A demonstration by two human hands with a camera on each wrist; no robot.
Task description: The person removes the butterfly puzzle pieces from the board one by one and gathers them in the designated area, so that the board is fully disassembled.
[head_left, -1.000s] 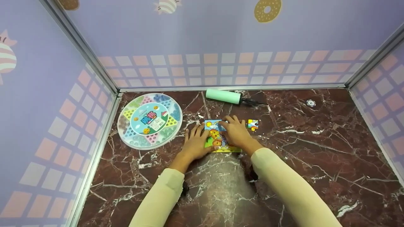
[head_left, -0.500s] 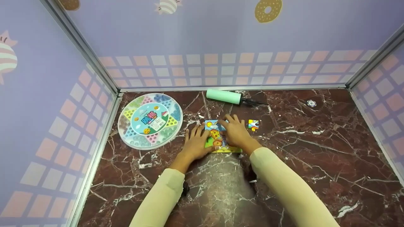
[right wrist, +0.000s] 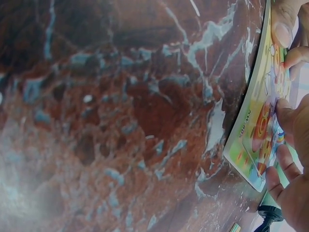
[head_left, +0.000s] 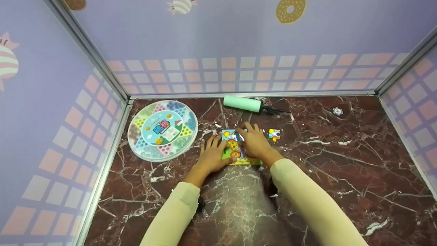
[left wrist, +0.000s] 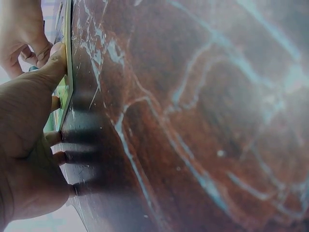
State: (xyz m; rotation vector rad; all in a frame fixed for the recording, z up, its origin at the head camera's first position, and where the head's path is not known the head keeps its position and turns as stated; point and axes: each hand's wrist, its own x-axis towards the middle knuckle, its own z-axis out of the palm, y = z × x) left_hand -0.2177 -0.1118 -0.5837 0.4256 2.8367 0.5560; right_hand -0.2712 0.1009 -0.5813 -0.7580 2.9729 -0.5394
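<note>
A colourful picture puzzle board [head_left: 233, 146] lies flat on the dark red marbled surface between the hands. My left hand [head_left: 212, 155] rests along its left side with fingers stretched out and the thumb over the near edge; in the left wrist view that thumb [left wrist: 55, 60] lies on the rim. Over the board's right half bends my right hand [head_left: 256, 141], thumb and index finger pinching a small puzzle piece [head_left: 238, 137] near the top middle, mostly covered by the fingers. In the right wrist view, the board's corner [right wrist: 244, 145] shows beside curled fingers.
A loose puzzle piece [head_left: 274, 134] lies right of the board. Behind stands a mint-green hand pump [head_left: 241, 103] with a black nozzle. A round Chinese checkers set [head_left: 153, 118] is at left, a small round chip [head_left: 337, 111] at far right. Walls [head_left: 252, 41] enclose the back and sides.
The piece under my right fingers has tipped slightly, showing more white and dark at its place. My right hand has shifted only a little; my left hand stays put.
</note>
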